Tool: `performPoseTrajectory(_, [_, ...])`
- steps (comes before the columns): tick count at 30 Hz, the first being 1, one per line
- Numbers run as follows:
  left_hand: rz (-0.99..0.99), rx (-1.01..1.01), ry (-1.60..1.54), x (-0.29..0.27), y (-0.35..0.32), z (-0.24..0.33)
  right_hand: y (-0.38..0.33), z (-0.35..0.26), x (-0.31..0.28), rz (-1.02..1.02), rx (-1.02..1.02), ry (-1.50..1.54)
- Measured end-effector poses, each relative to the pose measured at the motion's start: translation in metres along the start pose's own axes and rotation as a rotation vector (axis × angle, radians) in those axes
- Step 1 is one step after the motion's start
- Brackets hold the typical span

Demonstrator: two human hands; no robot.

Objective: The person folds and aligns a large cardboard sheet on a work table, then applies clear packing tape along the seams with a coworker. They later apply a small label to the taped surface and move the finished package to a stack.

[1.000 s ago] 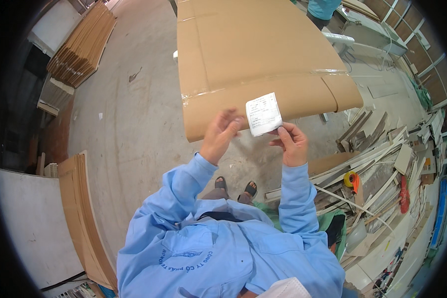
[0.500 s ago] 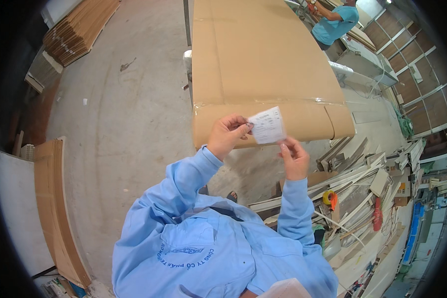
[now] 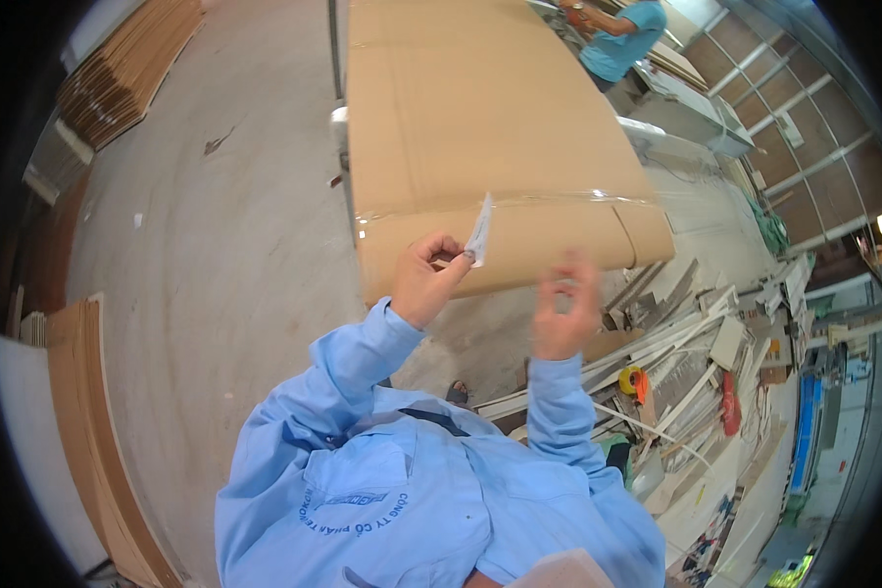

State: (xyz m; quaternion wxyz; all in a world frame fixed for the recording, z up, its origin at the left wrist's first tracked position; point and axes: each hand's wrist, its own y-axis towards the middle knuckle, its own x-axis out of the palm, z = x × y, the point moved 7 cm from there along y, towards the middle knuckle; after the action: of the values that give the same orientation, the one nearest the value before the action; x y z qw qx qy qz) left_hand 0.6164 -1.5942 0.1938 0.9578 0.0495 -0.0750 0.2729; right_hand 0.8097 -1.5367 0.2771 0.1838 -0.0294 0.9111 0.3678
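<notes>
Between the thumb and fingers of my left hand point(image 3: 429, 276) is a small white paper label point(image 3: 480, 232), turned nearly edge-on so that it shows as a narrow sliver. It is above the near end of a long, flat, brown cardboard package point(image 3: 500, 127) with clear tape across it. My right hand point(image 3: 566, 306) is raised to the right of the label, apart from it. Motion blurs its fingers, and whether they hold anything is not clear.
Scrap strips point(image 3: 676, 372) are heaped at the right, with a yellow tape roll point(image 3: 632, 380) among them. Flat cardboard stacks point(image 3: 132, 64) stand at far left, boards point(image 3: 93, 412) at near left. A person in a teal shirt point(image 3: 627, 44) works at far right.
The label has turned from facing me to nearly edge-on. My right hand has come away from it. The whole view has shifted slightly, moving the package left in the picture.
</notes>
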Motion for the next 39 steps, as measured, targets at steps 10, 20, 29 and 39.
performPoseTrajectory(10, [-0.207,0.308,0.241,0.090,-0.014,0.015,0.001,0.033,-0.015,-0.251,0.101,0.153])
performPoseTrajectory(20, [-0.265,0.238,0.278,0.120,-0.019,0.012,0.000,0.059,-0.037,-0.300,0.103,0.175])
performPoseTrajectory(29, [-0.239,-0.056,-0.021,0.119,-0.022,-0.016,0.000,0.060,-0.040,-0.314,0.147,0.232])
performPoseTrajectory(39, [-0.145,-0.014,-0.022,0.112,-0.021,-0.008,0.000,0.065,-0.032,-0.311,0.223,0.238])
